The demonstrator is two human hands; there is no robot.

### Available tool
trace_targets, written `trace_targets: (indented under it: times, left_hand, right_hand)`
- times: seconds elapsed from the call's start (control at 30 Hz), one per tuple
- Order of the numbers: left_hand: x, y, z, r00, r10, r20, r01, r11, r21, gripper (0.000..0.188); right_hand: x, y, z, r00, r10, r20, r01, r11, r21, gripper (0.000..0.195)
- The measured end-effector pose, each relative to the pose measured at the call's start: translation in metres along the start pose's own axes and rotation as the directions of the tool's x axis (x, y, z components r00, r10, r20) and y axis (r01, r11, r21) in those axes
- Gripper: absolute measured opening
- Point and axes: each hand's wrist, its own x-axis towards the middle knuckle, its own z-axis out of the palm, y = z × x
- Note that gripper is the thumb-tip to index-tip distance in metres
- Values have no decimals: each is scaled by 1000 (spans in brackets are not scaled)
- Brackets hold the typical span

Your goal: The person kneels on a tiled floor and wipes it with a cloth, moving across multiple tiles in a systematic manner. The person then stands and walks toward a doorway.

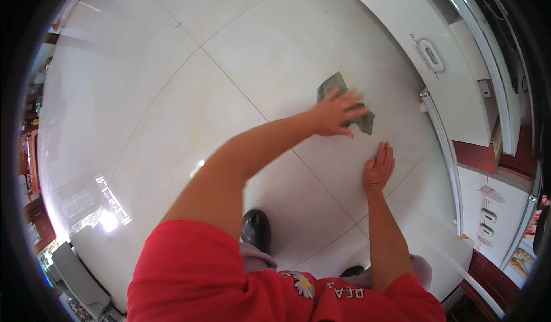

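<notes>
My left hand (338,112) lies palm down with fingers spread across a grey-green cloth (332,85) on the glossy tiled floor (241,76). The cloth shows on either side of the fingers, and its middle is hidden under them. Nothing shows the fingers curled around it. Nearer my body, to the right, my right hand (379,167) rests flat on the tiles, fingers straight and side by side, holding nothing. A small gap of floor separates it from the cloth.
A white cabinet (396,16) with an oval handle plate runs along the right, above a metal-edged base (447,167). White drawers (490,210) stand lower right. My black shoe (257,231) is below my left arm. A grey seat (79,279) stands lower left.
</notes>
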Motion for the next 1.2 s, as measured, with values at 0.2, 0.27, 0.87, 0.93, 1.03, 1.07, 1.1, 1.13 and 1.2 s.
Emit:
trace_targets:
  times: [0.2,0.27,0.87,0.93,1.03,1.07,1.1,1.13,1.2]
  left_hand:
    - [-152,-173,-144,386,-826,-411,855,488,-176,27]
    - [-171,-161,-168,168,-913,-371,985,170,26,18]
    - [-194,-162,-167,451,-751,-482,891,410,194,12]
    - [-193,-163,-167,456,-755,-471,889,413,199,12]
    - [-186,-159,-171,441,-788,-431,898,393,200,11]
    - [-186,-158,-171,434,-799,-416,901,386,199,11]
    - [-183,-159,-167,429,-795,-429,903,374,211,10]
    - [-181,-161,-161,426,-789,-443,905,364,220,10]
    - [-199,-157,-167,384,-795,-469,921,295,254,10]
  right_hand:
    - [78,-158,35,972,-32,-231,101,950,294,63]
    - [93,-225,37,985,-166,36,169,978,-119,62]
    - [159,-124,-40,809,-346,476,316,938,144,69]
    - [139,-141,-26,757,-472,452,527,850,4,64]
    - [147,-99,-2,815,-438,380,513,850,-119,62]
    - [159,-76,3,894,-283,348,349,926,-142,63]
    - [166,-36,10,981,-125,150,151,973,-174,64]
    - [174,-2,12,997,45,-60,-55,985,-166,64]
    - [203,-11,-2,974,202,-106,-208,977,-48,65]
